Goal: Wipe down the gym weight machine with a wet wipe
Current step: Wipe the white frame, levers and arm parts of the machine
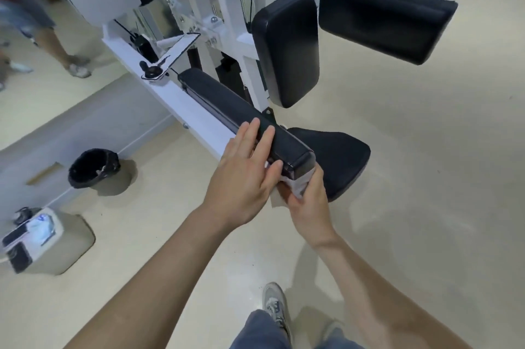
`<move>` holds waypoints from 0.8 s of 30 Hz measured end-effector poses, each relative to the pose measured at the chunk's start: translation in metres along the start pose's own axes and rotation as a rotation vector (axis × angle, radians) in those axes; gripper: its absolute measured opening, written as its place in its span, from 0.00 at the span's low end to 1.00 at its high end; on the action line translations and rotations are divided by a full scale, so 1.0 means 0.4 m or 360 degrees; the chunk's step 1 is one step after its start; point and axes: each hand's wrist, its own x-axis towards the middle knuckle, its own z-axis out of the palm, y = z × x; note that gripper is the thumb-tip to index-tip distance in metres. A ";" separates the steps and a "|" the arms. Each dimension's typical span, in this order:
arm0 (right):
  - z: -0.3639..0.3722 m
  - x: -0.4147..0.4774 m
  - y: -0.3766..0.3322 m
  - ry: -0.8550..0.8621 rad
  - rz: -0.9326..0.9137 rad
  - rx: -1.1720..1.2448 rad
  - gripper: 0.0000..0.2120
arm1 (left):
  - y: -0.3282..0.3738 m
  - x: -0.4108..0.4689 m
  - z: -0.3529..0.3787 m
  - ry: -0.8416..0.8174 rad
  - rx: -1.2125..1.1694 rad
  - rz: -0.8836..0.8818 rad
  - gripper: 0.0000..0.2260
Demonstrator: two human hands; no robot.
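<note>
A white-framed gym weight machine [181, 98] with black pads stands in front of me. A long black arm pad [233, 110] runs from the frame toward me. My left hand [244, 175] rests on the near end of that pad, fingers straight over its top edge. My right hand [306, 201] holds a crumpled white wet wipe [298, 184] against the underside of the pad's near end. The black seat [341, 161] lies just beyond my right hand. An upright black back pad [287, 47] and a second arm pad [383, 16] sit further back.
A black-lined waste bin [93, 168] stands on the beige floor at left. A beige box-shaped device [42, 238] sits at lower left. A person's legs [56, 47] show at upper left. My shoe [274, 303] is on the floor below.
</note>
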 end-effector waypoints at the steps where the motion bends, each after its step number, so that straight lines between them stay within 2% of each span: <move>1: -0.007 0.003 -0.007 -0.0038 0.0035 -0.0034 0.28 | -0.002 0.000 -0.009 -0.0001 0.0070 0.0077 0.29; 4: -0.028 0.017 -0.040 -0.0103 0.0026 -0.0165 0.30 | -0.021 0.020 -0.033 -0.0076 0.0112 0.0363 0.29; 7: -0.006 0.035 -0.090 -0.0065 -0.0315 -0.0165 0.29 | -0.041 0.046 -0.055 -0.0178 -0.0254 0.0450 0.26; 9: 0.016 0.051 -0.126 0.0073 -0.0660 -0.0530 0.25 | -0.061 0.066 -0.069 -0.0188 -0.0584 0.0450 0.24; 11: 0.025 0.075 -0.151 0.0200 -0.0870 -0.1147 0.25 | -0.086 0.096 -0.075 -0.0126 -0.0659 0.0536 0.19; 12: 0.033 0.088 -0.164 0.0198 -0.0857 -0.1487 0.27 | -0.104 0.112 -0.071 -0.0080 -0.0625 0.0563 0.17; 14: 0.056 0.127 -0.198 0.0030 -0.0585 -0.2029 0.30 | -0.147 0.142 -0.066 -0.0009 -0.0502 0.0555 0.17; 15: 0.072 0.157 -0.212 -0.0121 -0.0409 -0.2112 0.30 | -0.172 0.157 -0.065 0.0013 -0.0416 0.0565 0.18; 17: 0.114 0.217 -0.246 -0.0419 -0.0105 -0.1935 0.31 | -0.221 0.185 -0.059 0.0050 -0.0298 0.0585 0.18; 18: 0.139 0.247 -0.263 -0.0483 -0.0034 -0.1896 0.32 | -0.245 0.202 -0.061 0.0066 -0.0273 0.0565 0.18; 21: 0.184 0.243 -0.274 -0.0310 -0.0210 -0.2213 0.32 | -0.299 0.243 -0.070 0.0102 -0.0209 0.0419 0.22; 23: 0.150 0.165 -0.268 -0.0282 -0.0180 -0.2385 0.33 | -0.312 0.250 -0.070 0.0101 -0.0197 0.0375 0.24; 24: 0.124 0.121 -0.268 -0.0299 -0.0145 -0.2428 0.38 | -0.314 0.249 -0.066 0.0096 -0.0216 0.0360 0.24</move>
